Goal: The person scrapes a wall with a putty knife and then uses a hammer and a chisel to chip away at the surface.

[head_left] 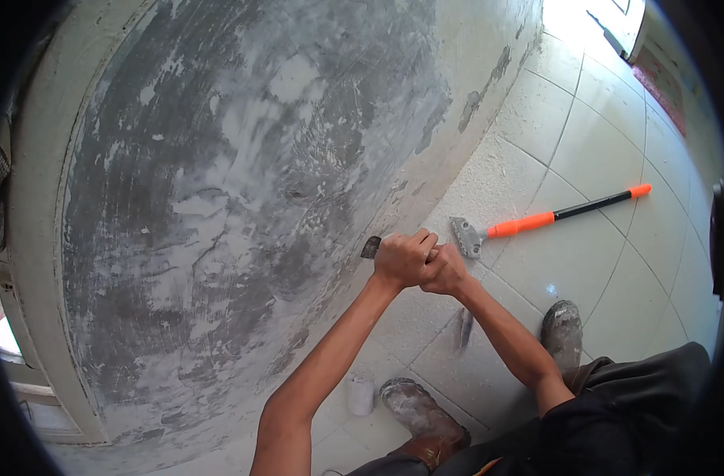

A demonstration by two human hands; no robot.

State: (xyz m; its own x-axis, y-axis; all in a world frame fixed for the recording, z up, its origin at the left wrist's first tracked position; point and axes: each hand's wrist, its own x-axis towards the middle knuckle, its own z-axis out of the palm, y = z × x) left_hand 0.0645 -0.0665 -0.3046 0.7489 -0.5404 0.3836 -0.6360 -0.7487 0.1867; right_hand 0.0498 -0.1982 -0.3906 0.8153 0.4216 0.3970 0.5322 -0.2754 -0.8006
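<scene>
My left hand (405, 258) is closed around a scraper, whose dark, flat blade (371, 247) sticks out past the fingers toward the wall. Pressed up against it, my right hand (448, 272) is closed too, gripping the handle end, most of which is hidden by the fingers. The blade overlaps the lower part of the wall (243, 198), where pale paint is stripped down to grey in large patches. Just beyond my right hand, a long-handled floor scraper (529, 224) with orange grips and a grey metal head lies on the tiles.
White dust and flakes cover the tile floor (592, 270) along the wall. A white cup-like container (360, 396) stands near my left boot (419, 411); my right boot (563, 337) is farther right. A thin tool (465, 328) lies under my right forearm. A door frame (40, 238) borders the wall at left.
</scene>
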